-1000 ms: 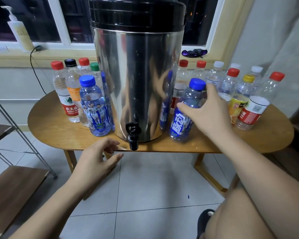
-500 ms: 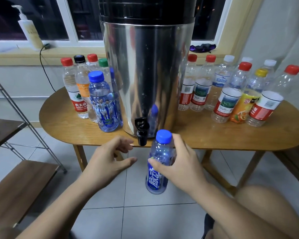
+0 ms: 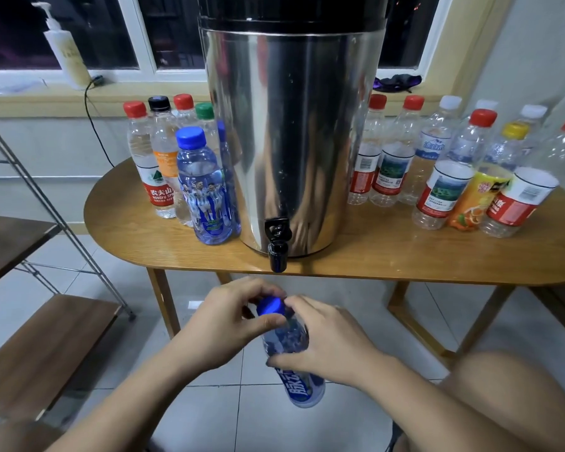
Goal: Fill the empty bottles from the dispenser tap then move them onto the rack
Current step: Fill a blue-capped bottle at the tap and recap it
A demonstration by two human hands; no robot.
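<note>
What I hold: one clear plastic bottle [image 3: 302, 389], ribbed, with a blue label and white characters. It is below the table's front edge, lower than the tap, over the tiled floor.
Cap [image 3: 269, 305]: one, blue and round, sitting on the bottle's neck.
Left hand [image 3: 229, 318]: my thumb and fingers pinch the cap.
Right hand [image 3: 327, 344]: my fingers curl round the bottle's shoulder, just beneath the cap.
Dispenser [image 3: 291, 125]: one tall, shiny steel cylinder with a black band on top, standing near the table's front edge.
Tap [image 3: 276, 249]: one, black plastic, low on the drum, its spout overhanging the edge.
Left group [image 3: 203, 177]: five capped clear bottles I can count, two red, one black, one green, one blue. There is a further blue shape against the steel; I cannot tell whether it is a bottle or a reflection.
Right group [image 3: 444, 190]: eight capped clear bottles, four red, three white, one yellow.
Table [image 3: 405, 256]: one, with an oval wooden top and slanted wooden legs.
Rack [image 3: 46, 337]: one, at my left, with two wooden shelves in a thin metal frame.
Windowsill [image 3: 30, 99]: one white pump bottle [image 3: 67, 50].
</note>
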